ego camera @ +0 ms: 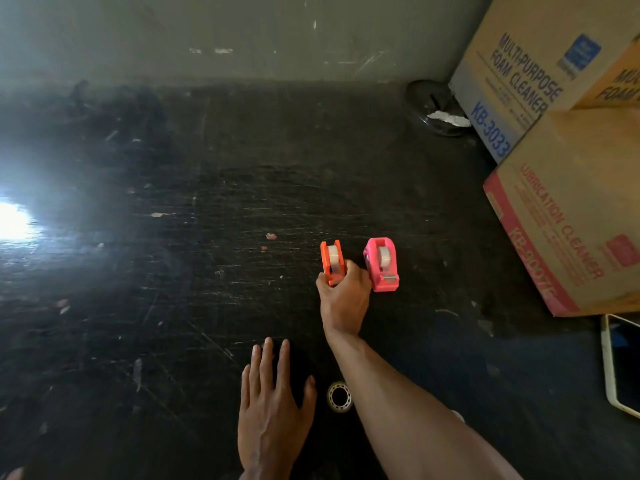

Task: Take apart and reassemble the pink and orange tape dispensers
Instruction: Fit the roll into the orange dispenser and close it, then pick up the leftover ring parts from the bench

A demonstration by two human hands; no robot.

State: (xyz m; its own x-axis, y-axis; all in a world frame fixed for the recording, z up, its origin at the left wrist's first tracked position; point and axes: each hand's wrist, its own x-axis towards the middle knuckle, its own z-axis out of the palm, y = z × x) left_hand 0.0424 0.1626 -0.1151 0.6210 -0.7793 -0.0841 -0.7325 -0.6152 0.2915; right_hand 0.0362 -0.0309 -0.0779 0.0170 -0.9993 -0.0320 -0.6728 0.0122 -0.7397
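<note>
An orange tape dispenser (331, 259) with a clear tape roll in it stands on the dark scratched table. My right hand (343, 296) grips its near end, thumb on the left side and fingers on the right. Just to its right stands a pink tape dispenser (382, 265), also holding a roll, untouched. My left hand (272, 407) lies flat on the table nearer to me, fingers spread and holding nothing. A loose clear tape roll (340, 397) lies flat between my left hand and my right forearm.
Cardboard boxes stand at the right: a foam cleaner box (519, 77) and a lubrication cleaner box (568, 216). A dark round object (433, 105) sits behind them by the wall. A white-edged phone or tablet (620, 365) lies at the right edge. Bright glare covers the left.
</note>
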